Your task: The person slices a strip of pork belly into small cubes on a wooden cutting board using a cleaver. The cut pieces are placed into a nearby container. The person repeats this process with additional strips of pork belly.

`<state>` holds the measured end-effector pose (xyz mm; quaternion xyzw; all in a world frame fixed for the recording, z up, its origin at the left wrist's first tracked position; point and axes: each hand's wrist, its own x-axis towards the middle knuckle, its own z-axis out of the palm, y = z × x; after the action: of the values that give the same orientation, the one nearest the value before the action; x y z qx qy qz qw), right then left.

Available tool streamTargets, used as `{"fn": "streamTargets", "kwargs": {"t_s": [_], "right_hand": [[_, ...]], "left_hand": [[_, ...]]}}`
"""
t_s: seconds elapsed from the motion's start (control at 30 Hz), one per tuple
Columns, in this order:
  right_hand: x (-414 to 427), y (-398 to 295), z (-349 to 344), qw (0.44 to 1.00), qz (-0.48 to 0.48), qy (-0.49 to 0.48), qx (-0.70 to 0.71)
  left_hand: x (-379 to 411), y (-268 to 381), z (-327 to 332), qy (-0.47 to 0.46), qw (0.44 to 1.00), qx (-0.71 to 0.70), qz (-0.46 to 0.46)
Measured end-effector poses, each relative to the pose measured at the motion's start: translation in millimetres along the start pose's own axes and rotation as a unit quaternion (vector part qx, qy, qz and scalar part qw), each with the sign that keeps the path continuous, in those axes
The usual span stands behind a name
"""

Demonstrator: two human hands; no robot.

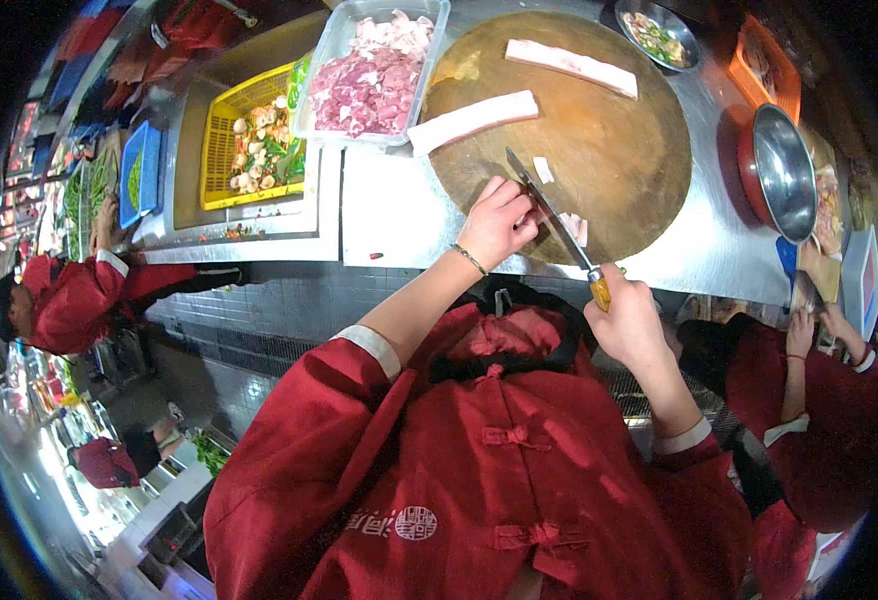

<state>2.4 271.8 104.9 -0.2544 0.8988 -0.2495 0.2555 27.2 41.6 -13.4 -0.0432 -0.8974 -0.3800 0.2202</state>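
My right hand (628, 315) grips the yellow handle of a kitchen knife (551, 210), whose blade slants up and left over a round wooden chopping board (626, 165). Beside the blade's left face, my left hand (500, 223) rests with bent fingers at the board's near edge; whatever lies under them is hidden. Just right of the blade are a small pale slice (543, 170) and more cut bits of meat (575, 228). Farther back lie two long strips of pale, fatty meat, one strip (476, 121) overhanging the board's left edge and the other strip (572, 68) near the back.
Left of the board, a clear plastic tub (367, 82) holds sliced meat. A yellow basket (210, 150) of mushrooms and vegetables sits in the sink. To the right stand a metal bowl (784, 172) and an orange basket (791, 79). Co-workers (821, 420) stand on both sides.
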Motion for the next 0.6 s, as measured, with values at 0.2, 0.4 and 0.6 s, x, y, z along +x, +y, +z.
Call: {"fn": "streamTargets", "kwargs": {"t_s": [0.2, 0.4, 0.6], "right_hand": [[-5, -20, -12, 0.992, 0.042, -0.062, -0.102], [12, -24, -3, 0.998, -0.035, 0.004, -0.052], [3, -35, -19, 0.980, 0.115, -0.138, -0.088]], "left_hand": [[0, -5, 2, 0.020, 0.999, -0.016, 0.028], [-1, -6, 1, 0.013, 0.999, -0.022, 0.036], [2, -4, -1, 0.016, 0.999, -0.017, 0.028]]}}
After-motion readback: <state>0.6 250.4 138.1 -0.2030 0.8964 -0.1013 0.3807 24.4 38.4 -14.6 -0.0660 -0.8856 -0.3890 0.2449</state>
